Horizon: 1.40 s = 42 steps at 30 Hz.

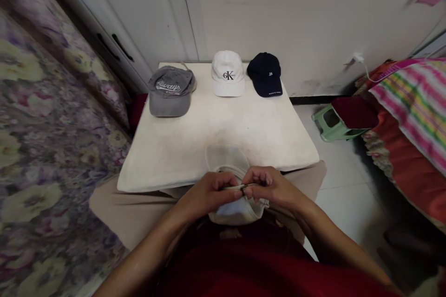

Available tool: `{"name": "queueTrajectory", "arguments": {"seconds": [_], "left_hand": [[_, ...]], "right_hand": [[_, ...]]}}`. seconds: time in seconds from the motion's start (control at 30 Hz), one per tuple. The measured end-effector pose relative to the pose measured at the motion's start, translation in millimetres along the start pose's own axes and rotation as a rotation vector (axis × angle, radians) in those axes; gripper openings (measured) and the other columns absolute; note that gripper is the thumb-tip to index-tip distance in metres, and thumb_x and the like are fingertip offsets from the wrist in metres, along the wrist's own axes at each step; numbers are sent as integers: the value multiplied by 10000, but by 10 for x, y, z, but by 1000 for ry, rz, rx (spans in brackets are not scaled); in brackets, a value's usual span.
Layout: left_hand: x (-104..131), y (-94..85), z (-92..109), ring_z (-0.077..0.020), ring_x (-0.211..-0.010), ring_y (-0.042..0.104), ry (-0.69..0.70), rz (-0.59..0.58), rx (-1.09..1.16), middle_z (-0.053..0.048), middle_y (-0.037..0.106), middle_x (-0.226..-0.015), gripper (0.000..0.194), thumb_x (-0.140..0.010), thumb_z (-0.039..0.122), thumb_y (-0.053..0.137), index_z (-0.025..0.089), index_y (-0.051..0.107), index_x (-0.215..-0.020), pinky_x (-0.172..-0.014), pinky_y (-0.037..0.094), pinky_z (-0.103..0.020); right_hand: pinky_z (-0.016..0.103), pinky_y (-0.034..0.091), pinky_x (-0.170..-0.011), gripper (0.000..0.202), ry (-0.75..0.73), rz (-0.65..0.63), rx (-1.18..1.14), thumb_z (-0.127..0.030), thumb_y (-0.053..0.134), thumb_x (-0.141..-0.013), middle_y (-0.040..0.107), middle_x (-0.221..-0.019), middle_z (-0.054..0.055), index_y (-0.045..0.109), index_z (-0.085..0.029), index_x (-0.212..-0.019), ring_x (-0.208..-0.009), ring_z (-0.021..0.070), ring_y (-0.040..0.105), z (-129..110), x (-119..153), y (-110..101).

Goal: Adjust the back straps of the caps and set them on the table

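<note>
Fingers (231, 195): left hand (212, 191) and right hand (271, 189) both pinch the thin strap (234, 188).
Pale cap (234, 214): just under the fingers, brim (226, 155) pointing away.
Strap: best kept flat, with soft pinches and small tugs.

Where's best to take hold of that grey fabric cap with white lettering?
I'd take the grey fabric cap with white lettering by its brim, coming from the near side: the brim juts that way as a broad ledge, while the rounded crown likely offers less to pinch.

Four caps (234, 213), two hands (215, 189), one table (223, 125)
</note>
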State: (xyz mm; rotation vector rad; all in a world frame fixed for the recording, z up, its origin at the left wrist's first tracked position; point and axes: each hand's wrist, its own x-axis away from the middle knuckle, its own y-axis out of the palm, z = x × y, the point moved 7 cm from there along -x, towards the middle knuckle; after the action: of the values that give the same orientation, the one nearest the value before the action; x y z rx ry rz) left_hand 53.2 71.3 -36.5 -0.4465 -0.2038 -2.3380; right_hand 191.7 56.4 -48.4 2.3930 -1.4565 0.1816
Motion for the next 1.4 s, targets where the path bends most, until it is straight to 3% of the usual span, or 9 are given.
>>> {"name": "queueTrajectory", "arguments": {"seconds": [0.2,0.37,0.57,0.77,0.87,1.1,1.27,1.4], "left_hand": [[11,-98,98,-113,-650,494,26,-20,78,13,589,-744,200,-871,361,660,161,659,-888,-583,364,-218],[10,-92,170,-105,-628,482,51,-16,101,28,575,-730,188,-874,345,666,170,612,-915,-561,340,-215],[84,-124,253,-122,-709,496,131,-39,52,10,581,-820,204,-939,368,580,184,637,-1003,-621,375,-232],[108,-125,209,-128,-746,504,128,-5,14,13,588,-843,188,-936,349,593,200,623,-1048,-648,371,-234],[98,-86,196,-150,-792,532,133,8,-10,-3,615,-881,204,-941,358,581,200,613,-1066,-676,384,-248],[112,-51,211,-163,-850,538,179,-1,-63,-8,615,-931,208,-962,380,545,207,612,-1056,-741,409,-272],[199,-94,258,-202,-981,558,160,47,-245,-25,635,-1066,228,-966,377,536,246,609,-1138,-834,425,-311],[241,-122,265,-211,-992,554,173,103,-332,-20,636,-1057,174,-936,320,573,243,645,-1074,-841,422,-311]], "right_hand": [[205,398,-544,198,-39,2,-148,-275,805,-750,613,-719,-21,674,-162,-847,-617,92,523,-7,-56,-57],[202,418,-556,234,-32,-42,-144,-278,824,-740,625,-735,-24,680,-162,-884,-613,84,533,-23,-58,-3],[199,407,-517,244,-37,-6,-207,-295,832,-734,615,-705,-22,684,-159,-872,-576,81,526,31,-29,-37],[248,455,-662,223,-144,6,-40,-270,771,-792,651,-842,8,663,-185,-967,-742,124,586,-161,24,38],[279,450,-735,179,-171,46,89,-235,759,-790,646,-873,7,650,-200,-927,-828,151,590,-259,42,87],[270,371,-637,178,-98,50,213,-284,752,-810,574,-751,-22,599,-194,-791,-700,128,498,-223,16,119],[253,335,-567,245,-76,27,34,-355,772,-791,536,-721,-26,591,-191,-772,-634,112,455,-184,-17,69],[246,356,-554,266,-104,36,-24,-388,785,-772,565,-741,-14,605,-193,-792,-633,113,467,-219,-47,27]]}}
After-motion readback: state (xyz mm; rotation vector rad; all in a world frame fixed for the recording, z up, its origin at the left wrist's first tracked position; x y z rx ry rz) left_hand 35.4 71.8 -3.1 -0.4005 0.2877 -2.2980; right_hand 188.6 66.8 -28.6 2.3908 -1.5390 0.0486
